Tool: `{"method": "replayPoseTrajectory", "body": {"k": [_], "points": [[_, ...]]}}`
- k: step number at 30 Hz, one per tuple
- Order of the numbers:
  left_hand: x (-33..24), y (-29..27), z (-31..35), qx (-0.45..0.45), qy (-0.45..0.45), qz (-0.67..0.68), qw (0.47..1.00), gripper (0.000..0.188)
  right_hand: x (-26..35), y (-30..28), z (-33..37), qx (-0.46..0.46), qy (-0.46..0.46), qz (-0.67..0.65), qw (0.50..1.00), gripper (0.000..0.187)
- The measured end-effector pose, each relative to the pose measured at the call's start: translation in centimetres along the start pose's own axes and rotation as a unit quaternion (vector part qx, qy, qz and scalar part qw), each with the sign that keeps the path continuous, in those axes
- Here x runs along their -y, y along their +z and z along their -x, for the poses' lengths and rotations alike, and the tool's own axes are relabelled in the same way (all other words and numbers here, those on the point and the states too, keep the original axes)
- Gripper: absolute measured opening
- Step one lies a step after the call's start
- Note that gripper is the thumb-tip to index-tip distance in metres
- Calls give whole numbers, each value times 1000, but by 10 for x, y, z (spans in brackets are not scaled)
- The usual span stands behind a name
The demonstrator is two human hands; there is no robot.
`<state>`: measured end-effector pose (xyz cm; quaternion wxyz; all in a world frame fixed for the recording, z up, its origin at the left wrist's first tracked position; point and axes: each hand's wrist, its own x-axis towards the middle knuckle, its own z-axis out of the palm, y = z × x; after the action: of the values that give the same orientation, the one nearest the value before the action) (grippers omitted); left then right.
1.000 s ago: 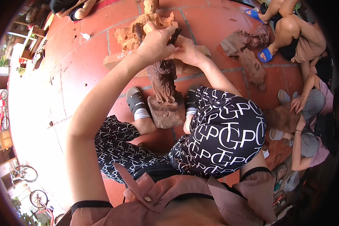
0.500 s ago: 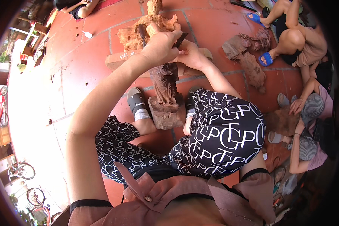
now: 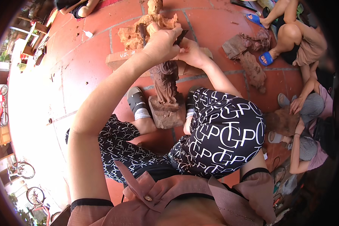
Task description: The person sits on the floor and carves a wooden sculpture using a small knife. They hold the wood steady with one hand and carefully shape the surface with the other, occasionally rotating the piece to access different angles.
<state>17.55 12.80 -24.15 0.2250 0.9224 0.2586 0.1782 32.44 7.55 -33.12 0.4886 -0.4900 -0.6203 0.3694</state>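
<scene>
Between my feet, a dark brown carved wooden figure [image 3: 165, 84] stands upright on its block base [image 3: 167, 116]; its top is hidden behind my hands. My left hand [image 3: 162, 44] is closed over that upper part, its fingers curled and what they grip covered. Close at its right, my right hand [image 3: 190, 54] pinches with thumb and finger near a dark flat piece [image 3: 181, 37], which sticks up between both hands. A slim dark rod [image 3: 142, 33] shows at the left edge of my left hand; its kind is unclear.
A pale wood carving [image 3: 130, 37] on a thick board [image 3: 118, 58] stands just beyond my hands. Dark carvings [image 3: 248, 56] lie on the tiled floor at right, near a person's blue slippers [image 3: 266, 58]. Another person's hands [image 3: 297, 105] rest on a brown wooden piece [image 3: 284, 121].
The dark flat piece has turned a little and shows more between my hands. My fingers have shifted slightly. At the right, the slippered person's knee has moved a bit.
</scene>
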Motion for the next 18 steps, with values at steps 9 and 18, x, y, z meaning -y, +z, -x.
{"method": "replayPoseTrajectory", "body": {"k": [9, 18], "points": [[-7, -13, -5, 33, -36, -5, 999, 25, 62, -7, 4, 39, 113, 70, 990, 34], [7, 0, -5, -1, -29, 23, 999, 26, 18, -7, -1, 47, 14, 78, 996, 48]]}}
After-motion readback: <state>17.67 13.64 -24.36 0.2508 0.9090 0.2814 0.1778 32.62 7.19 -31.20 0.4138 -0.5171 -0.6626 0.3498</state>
